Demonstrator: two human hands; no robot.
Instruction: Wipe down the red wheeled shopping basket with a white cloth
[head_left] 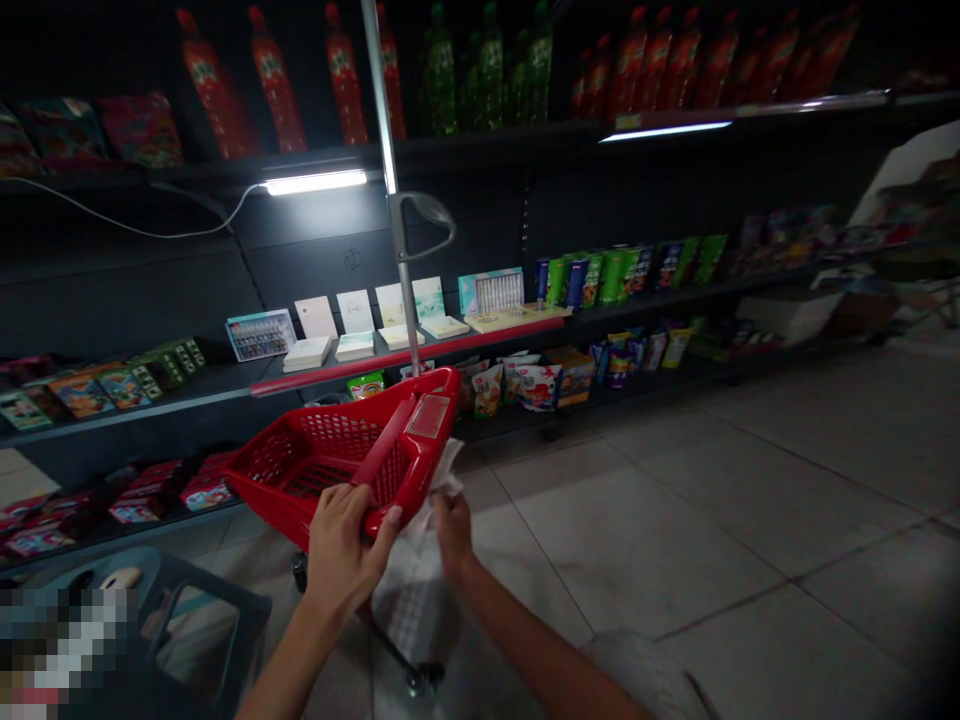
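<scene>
A small red plastic shopping cart with lattice sides stands before me, its handle bar toward my hands. My left hand is wrapped over the near corner of the bar, thumb on top and fingers over the inner side. My right hand is closed on a crumpled white cloth or tissue, which touches or lies close to the bar's outer right side. Part of this white piece is hidden behind my fingers. A grey-framed label panel is set in the top of the bar.
Behind the cart runs a dark shelf with a red front edge, bearing cards, boxes and snack bags. A metal pole with a loop handle rises behind the cart. A blue-grey plastic stool stands at lower left. Tiled floor stretches right.
</scene>
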